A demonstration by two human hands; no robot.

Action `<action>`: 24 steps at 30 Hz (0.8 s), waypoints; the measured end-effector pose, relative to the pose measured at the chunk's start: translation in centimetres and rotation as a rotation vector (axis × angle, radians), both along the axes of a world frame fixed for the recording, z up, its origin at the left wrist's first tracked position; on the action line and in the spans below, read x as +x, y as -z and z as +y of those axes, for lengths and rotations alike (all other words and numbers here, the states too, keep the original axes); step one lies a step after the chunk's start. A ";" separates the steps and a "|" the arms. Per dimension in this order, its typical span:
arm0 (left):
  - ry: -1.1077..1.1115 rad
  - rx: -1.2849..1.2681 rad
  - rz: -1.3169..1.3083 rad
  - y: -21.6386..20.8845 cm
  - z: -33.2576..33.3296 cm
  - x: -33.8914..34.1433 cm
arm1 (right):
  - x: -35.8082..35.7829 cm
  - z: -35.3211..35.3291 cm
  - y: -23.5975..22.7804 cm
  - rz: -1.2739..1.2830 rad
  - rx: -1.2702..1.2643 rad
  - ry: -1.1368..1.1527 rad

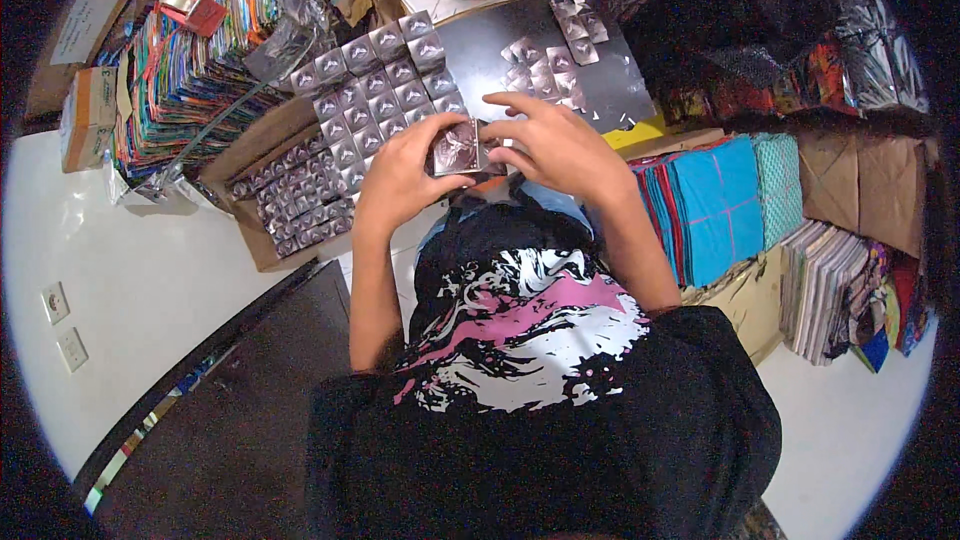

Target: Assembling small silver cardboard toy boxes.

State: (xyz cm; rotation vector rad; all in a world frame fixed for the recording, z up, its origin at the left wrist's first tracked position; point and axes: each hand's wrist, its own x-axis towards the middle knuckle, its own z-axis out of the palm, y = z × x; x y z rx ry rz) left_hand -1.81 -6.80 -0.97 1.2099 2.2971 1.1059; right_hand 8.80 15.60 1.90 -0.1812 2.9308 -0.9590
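Between the thumb and fingers of my left hand [405, 172] is a small printed box [456, 150] with a dark, brownish picture on its face. My right hand [555, 148] is at the box's right end, its fingers apart and the index finger stretched out above. Its thumb and another fingertip are close to that end; whether they touch it I cannot tell. Rows of similar small boxes [385, 90] cover the left part of the dark table [480, 50]. Loose printed pieces [545, 70] lie scattered beyond my right hand.
A cardboard carton [262, 145] at the left holds more small boxes. Tall stacks of colourful packets [190, 90] stand behind it, with a red tape roll [192, 12] on top. Folded blue cloth [710, 205] and other bundles [825, 280] line the right side.
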 end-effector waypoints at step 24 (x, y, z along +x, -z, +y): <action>-0.301 0.306 -0.074 3.2 17.3 3.3 | -0.7 16.9 -2.6 0.269 -0.036 -0.058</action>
